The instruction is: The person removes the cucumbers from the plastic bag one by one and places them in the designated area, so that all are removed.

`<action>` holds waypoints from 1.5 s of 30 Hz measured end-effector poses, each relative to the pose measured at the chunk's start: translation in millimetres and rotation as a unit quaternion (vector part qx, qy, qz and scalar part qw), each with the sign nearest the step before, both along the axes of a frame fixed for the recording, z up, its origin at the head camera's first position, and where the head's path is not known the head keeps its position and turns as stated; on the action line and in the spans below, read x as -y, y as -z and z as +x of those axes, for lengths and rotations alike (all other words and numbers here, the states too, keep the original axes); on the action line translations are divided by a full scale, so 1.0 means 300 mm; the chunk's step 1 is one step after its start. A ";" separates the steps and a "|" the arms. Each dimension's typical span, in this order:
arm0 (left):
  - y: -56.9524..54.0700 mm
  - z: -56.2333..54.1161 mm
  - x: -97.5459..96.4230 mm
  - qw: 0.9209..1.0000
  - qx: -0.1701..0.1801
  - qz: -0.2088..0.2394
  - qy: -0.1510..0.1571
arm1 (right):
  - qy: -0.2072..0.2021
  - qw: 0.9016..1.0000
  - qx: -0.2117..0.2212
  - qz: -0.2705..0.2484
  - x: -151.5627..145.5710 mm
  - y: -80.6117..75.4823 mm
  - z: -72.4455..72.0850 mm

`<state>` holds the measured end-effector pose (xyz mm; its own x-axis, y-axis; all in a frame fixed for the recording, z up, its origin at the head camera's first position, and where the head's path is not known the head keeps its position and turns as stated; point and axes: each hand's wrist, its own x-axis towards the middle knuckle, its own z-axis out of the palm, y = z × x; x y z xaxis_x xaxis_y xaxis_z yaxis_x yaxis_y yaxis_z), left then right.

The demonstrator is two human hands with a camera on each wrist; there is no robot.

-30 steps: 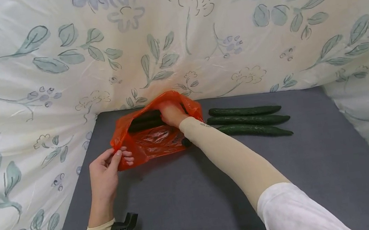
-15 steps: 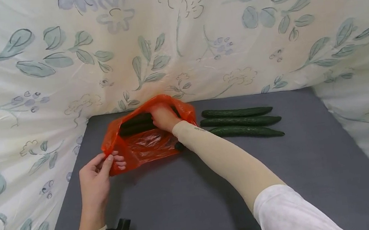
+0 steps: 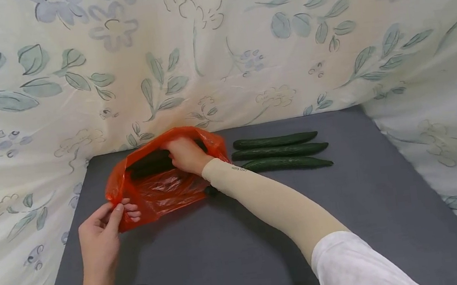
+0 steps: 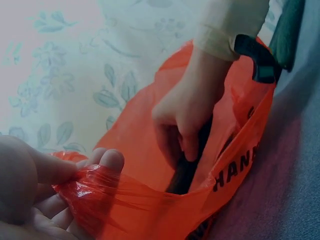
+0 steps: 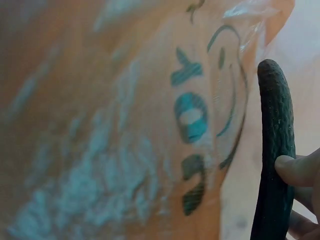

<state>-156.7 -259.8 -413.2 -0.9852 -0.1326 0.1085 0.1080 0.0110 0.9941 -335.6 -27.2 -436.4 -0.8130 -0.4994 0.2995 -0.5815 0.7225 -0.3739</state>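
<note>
Red plastic bag (image 3: 159,190) around the right fingers (image 5: 295,170), which grip a cucumber (image 5: 274,130), could tear where the left fingers (image 4: 112,159) pinch it, if tugged too hard.

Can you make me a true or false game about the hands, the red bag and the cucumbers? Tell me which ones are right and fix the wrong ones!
1. The left hand holds the edge of the red bag. True.
2. At least three green cucumbers lie on the grey table outside the bag. True.
3. The right hand is waving in the air, holding nothing. False: it is inside the bag, gripping a dark cucumber.
4. The bag is tied shut. False: its mouth is wide open.
5. The cloth behind the table has leaves on it. True.
</note>
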 end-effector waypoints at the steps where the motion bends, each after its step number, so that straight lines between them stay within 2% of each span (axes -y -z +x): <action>1: -0.001 0.001 0.001 1.000 0.003 0.001 0.000 | 0.000 1.000 0.000 0.002 0.004 -0.005 0.006; 9: -0.014 0.011 0.007 0.999 0.024 -0.001 -0.030 | -0.019 0.999 -0.003 0.031 0.017 -0.051 0.067; 15: -0.012 0.003 -0.017 0.999 0.022 -0.009 -0.024 | -0.002 0.999 -0.008 0.045 -0.032 -0.077 0.136; 23: -0.013 0.000 -0.011 1.000 0.011 -0.008 -0.014 | -0.010 0.999 -0.028 0.021 -0.072 -0.109 0.203; 30: -0.017 0.005 -0.004 1.000 0.010 -0.005 -0.025 | -0.022 0.999 -0.024 -0.001 -0.109 -0.127 0.252; 39: -0.021 0.002 0.007 1.000 -0.009 -0.022 -0.005 | -0.029 0.999 -0.019 -0.030 -0.164 -0.148 0.301; 45: -0.023 0.000 0.023 1.000 -0.001 -0.023 -0.006 | -0.041 0.997 -0.031 -0.054 -0.188 -0.144 0.321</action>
<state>-156.7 -266.6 -406.4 -0.9834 -0.1390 0.1168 0.1097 0.0574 0.9923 -239.2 29.3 -393.2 -0.7484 -0.5262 0.4038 -0.6621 0.6287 -0.4079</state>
